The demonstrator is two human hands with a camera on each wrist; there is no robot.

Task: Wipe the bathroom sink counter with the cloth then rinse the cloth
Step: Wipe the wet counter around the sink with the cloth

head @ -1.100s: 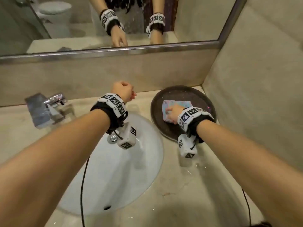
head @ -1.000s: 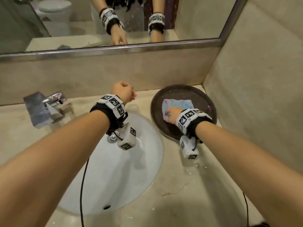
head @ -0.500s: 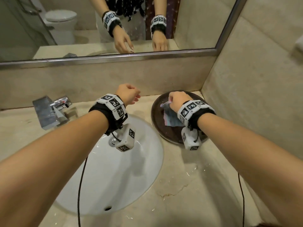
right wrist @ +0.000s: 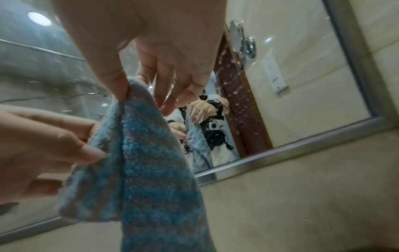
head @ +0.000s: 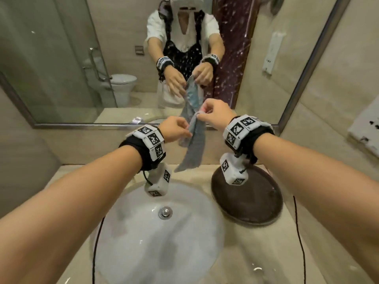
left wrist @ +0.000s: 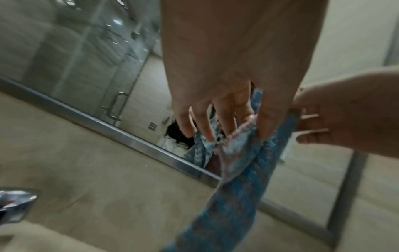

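Cloth (head: 192, 140) held up in the air over the far edge of the sink (head: 160, 232), in front of the mirror (head: 61, 58), hanging down in a long fold, clear of the counter (head: 256, 253). Right hand (head: 215, 113) pinching the top corner between thumb (right wrist: 114, 81) and forefinger, other fingers loosely spread (seen plainly in the right wrist view). Left hand (head: 174, 129) just beside it, slightly lower, pinching a fold at the cloth's left edge between thumb and fingertips (left wrist: 228, 126), remaining fingers fanned apart. Cloth blue with grey-pink patches, bunched where gripped. Dark round tray (head: 256, 206) on the counter right of the sink, below the right wrist. Drain plug (head: 165, 212) in the basin.
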